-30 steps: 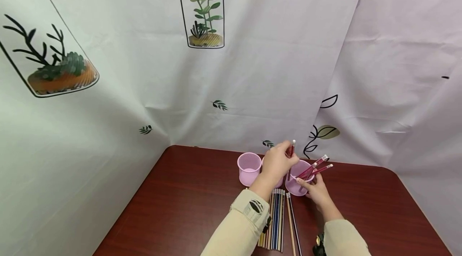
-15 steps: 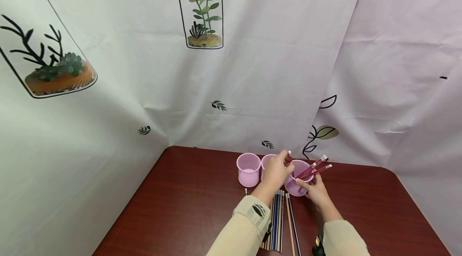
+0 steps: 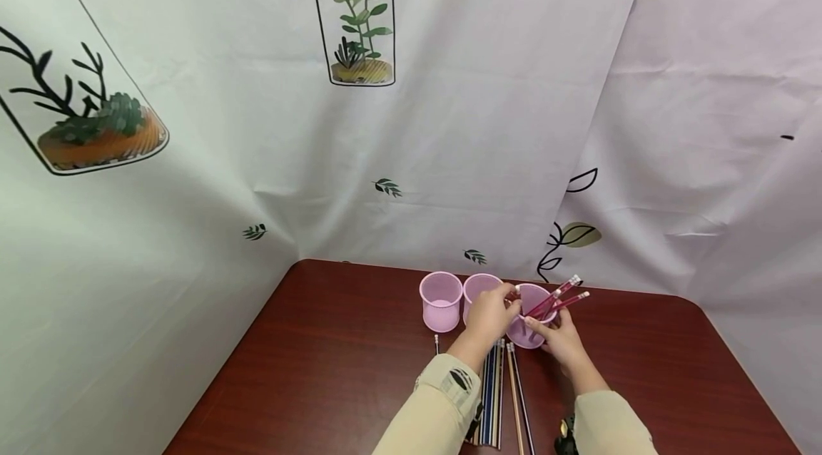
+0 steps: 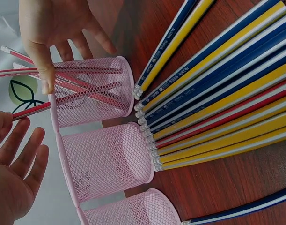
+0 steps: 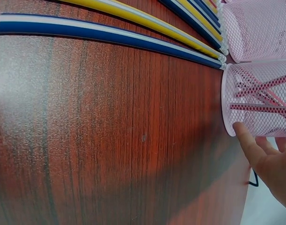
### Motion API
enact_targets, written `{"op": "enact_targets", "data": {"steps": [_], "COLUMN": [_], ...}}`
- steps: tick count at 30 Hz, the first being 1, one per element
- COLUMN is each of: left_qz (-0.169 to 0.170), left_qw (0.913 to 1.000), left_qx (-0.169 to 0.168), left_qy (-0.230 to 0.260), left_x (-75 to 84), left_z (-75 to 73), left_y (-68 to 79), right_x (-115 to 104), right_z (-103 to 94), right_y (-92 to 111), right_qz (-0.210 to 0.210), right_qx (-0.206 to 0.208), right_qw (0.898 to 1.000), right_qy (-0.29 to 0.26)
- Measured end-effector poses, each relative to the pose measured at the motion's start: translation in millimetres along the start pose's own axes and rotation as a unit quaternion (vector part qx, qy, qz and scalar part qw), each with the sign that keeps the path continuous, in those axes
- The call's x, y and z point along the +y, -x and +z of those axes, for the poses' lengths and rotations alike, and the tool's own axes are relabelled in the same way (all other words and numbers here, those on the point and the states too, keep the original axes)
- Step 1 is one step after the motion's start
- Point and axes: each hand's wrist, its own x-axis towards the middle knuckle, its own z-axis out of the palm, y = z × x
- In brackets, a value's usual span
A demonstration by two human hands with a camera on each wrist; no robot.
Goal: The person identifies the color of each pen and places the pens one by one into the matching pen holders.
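Note:
My left hand [image 3: 491,316] pinches the upper end of a red pencil [image 4: 33,109] between thumb and finger, its other fingers spread. The lower part of this pencil slants inside the rightmost pink mesh pencil cup [image 3: 526,335]. Several other red pencils [image 3: 565,289] lean in that cup, their white eraser ends above the rim. My right hand [image 3: 566,346] holds the cup from its right side, thumb over the rim and fingers around the outer wall, as the left wrist view also shows. In the right wrist view, fingers of the right hand [image 5: 274,171] touch the mesh near the base.
Two more pink mesh cups, the middle one [image 3: 481,285] and the left one [image 3: 442,314], stand in line. Before them lie blue, yellow and red striped pencils [image 4: 217,93] in a row. A single blue pencil [image 4: 241,206] lies apart. Behind the table [image 3: 321,355] hangs patterned cloth [image 3: 449,155].
My left hand has come down with the red pencil, which now sits lower in the right cup. More of the middle cup shows. The right hand has kept its hold on the cup.

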Motion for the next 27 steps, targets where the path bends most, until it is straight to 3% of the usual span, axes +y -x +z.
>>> {"op": "enact_targets", "data": {"steps": [10,13,15,17,20,24,27], "left_qz": [-0.009,-0.010,-0.018,-0.041,-0.102,-0.172,-0.181], "left_qw": [0.9996,0.9997,0.9988,0.9958,0.9903,0.9847,0.9825], "left_qx": [-0.028,-0.005,0.030,0.067,0.081,0.030,0.000], "left_qy": [-0.003,-0.020,-0.034,-0.049,-0.048,-0.002,0.046], "left_x": [-16.6,-30.0,-43.0,-58.4,-81.2,-104.0,-112.2], "left_z": [-10.0,-18.2,-23.0,-27.7,-33.4,-36.8,-37.1], "left_y": [-1.2,-3.2,-4.9,-5.9,-4.3,2.2,6.6], "right_x": [-2,-2,-1,-1,0,1,4], "right_z": [2.1,3.0,3.7,4.4,4.2,2.2,1.1], "right_y": [0,0,-1,-1,-1,0,0], "right_qz": [0.006,0.004,0.000,-0.005,-0.007,-0.004,-0.022], "right_qx": [-0.002,-0.004,-0.004,0.002,0.005,0.000,0.010], "right_qw": [1.000,1.000,1.000,1.000,1.000,1.000,0.999], "right_qy": [-0.007,-0.009,-0.015,-0.011,-0.011,-0.016,-0.022]}}
